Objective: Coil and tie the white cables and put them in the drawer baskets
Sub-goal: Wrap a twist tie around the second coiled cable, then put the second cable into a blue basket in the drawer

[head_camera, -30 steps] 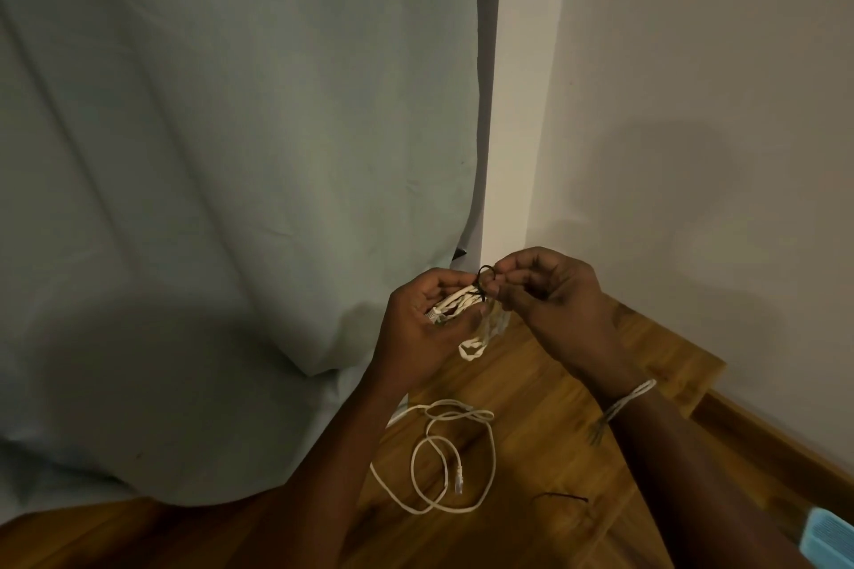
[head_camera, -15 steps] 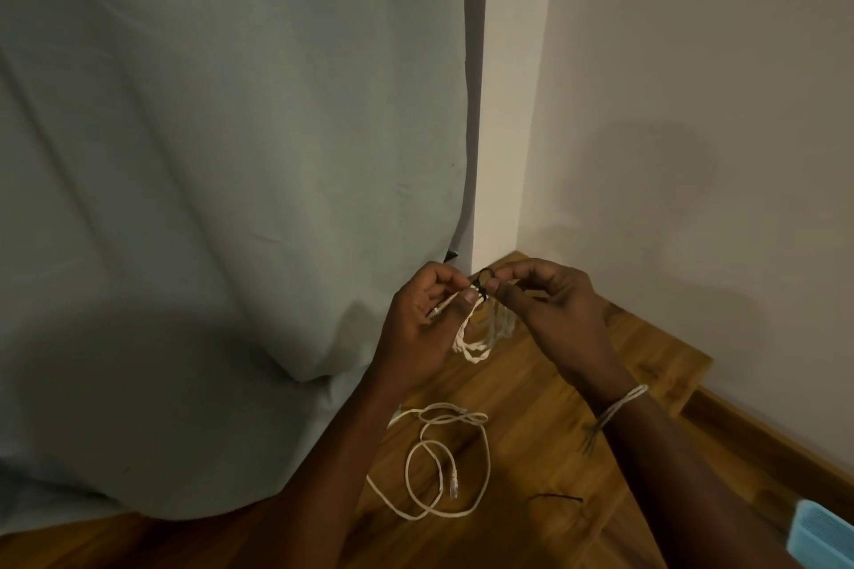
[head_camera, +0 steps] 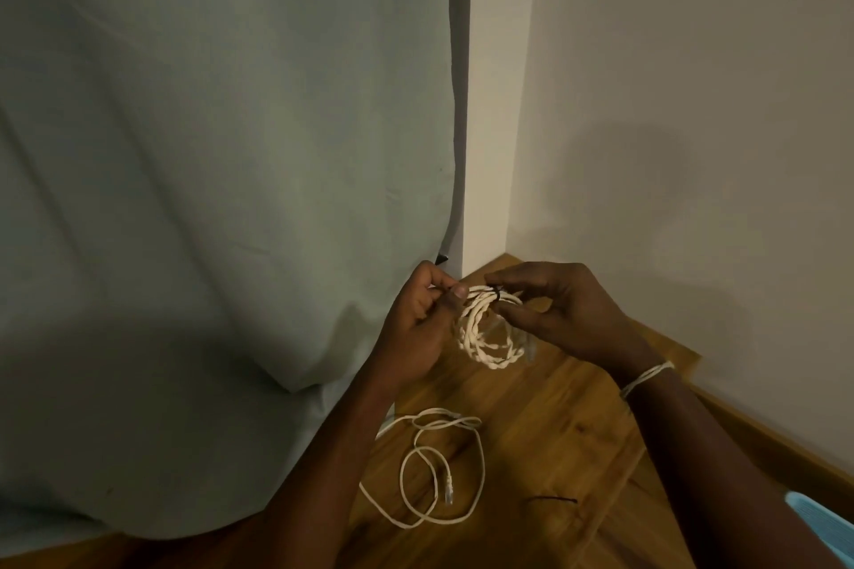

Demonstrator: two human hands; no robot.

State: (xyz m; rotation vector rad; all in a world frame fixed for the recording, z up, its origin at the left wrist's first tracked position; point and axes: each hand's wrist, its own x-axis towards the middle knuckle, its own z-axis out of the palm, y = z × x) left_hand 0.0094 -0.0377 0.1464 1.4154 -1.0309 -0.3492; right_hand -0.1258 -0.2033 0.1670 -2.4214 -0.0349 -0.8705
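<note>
Lying low in the frame on the wooden floor is a loose white cable. Above it, mid-frame, the left hand and right hand, fingers curled, pinch a coiled white braided cable bound by a black tie. A grey curtain hangs behind.

Both hands hold the coiled white cable above the wooden floor: left hand pinches its left side, right hand pinches at the black tie. A loose white cable lies nearer on the floor, a pale curtain at left.
</note>
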